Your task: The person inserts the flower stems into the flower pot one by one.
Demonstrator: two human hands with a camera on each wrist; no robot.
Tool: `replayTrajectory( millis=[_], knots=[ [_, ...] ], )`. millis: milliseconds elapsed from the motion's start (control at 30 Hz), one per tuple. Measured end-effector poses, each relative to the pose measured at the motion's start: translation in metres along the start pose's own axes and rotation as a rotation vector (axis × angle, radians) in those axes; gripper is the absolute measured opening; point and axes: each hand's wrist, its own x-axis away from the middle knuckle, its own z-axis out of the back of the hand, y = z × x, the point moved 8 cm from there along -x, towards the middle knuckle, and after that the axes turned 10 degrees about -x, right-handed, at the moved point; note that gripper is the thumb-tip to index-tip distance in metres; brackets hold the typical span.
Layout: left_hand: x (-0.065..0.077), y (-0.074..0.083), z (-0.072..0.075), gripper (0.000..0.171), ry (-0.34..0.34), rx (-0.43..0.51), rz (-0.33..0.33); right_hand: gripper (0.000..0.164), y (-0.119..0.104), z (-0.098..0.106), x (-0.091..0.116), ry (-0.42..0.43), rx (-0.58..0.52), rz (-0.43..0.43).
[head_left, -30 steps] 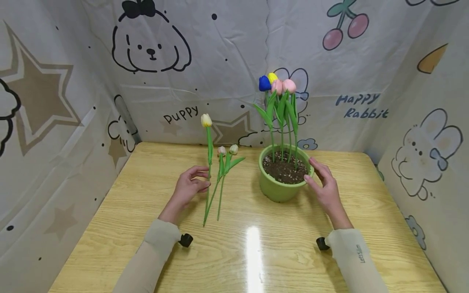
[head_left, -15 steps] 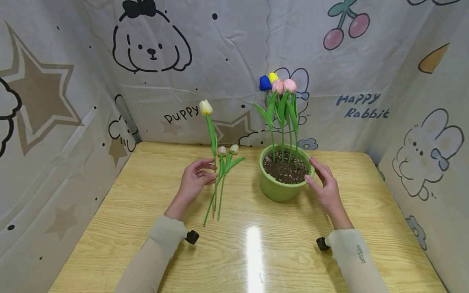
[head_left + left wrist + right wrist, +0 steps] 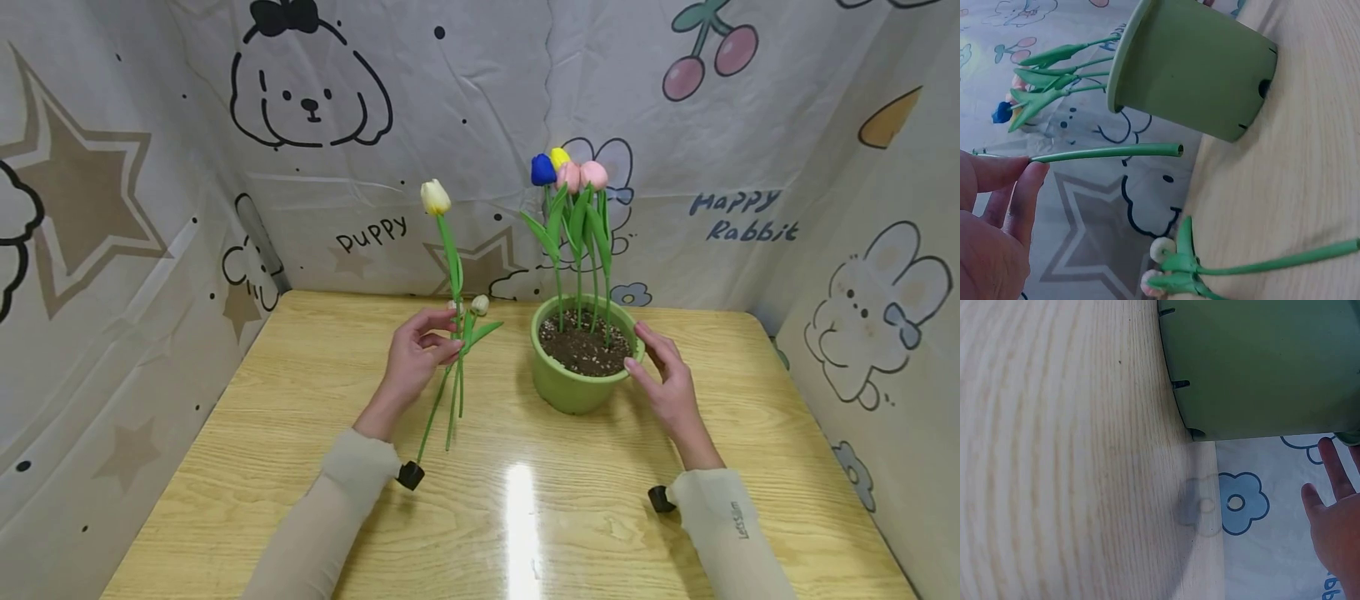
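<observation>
My left hand (image 3: 414, 357) pinches the green stem of a white-and-yellow artificial tulip (image 3: 435, 198) between thumb and fingertips. The tulip stands nearly upright above the table, and its hollow stem end (image 3: 1175, 150) points toward the pot in the left wrist view. Two more pale tulips (image 3: 480, 306) lie on the table behind and below this hand. My right hand (image 3: 670, 392) touches the right rim of a green flowerpot (image 3: 573, 393), its fingers spread and fairly straight. Blue (image 3: 543, 170), yellow and pink tulips (image 3: 593, 175) stand in the pot's dark soil (image 3: 585, 357).
The wooden table (image 3: 570, 517) reaches back to a printed fabric backdrop (image 3: 465, 100), which also hangs on both sides. A black wrist camera (image 3: 410, 476) sits at the left cuff and another black camera (image 3: 661, 499) at the right cuff.
My left hand has moved right and away from me, raising the white tulip, whose stem now passes in front of the lying tulips. The right hand and pot stay put.
</observation>
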Motion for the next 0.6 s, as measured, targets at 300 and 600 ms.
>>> replayTrajectory(
  millis=[300,600],
  knots=[
    [-0.009,0.023,-0.017,0.041,0.050,0.030,-0.101,0.058,0.003,0.002,-0.001,0.011,-0.008,-0.022],
    [-0.022,0.053,-0.042,0.037,0.100,0.054,-0.212,0.057,0.002,0.001,0.000,0.002,-0.017,-0.014]
  ],
)
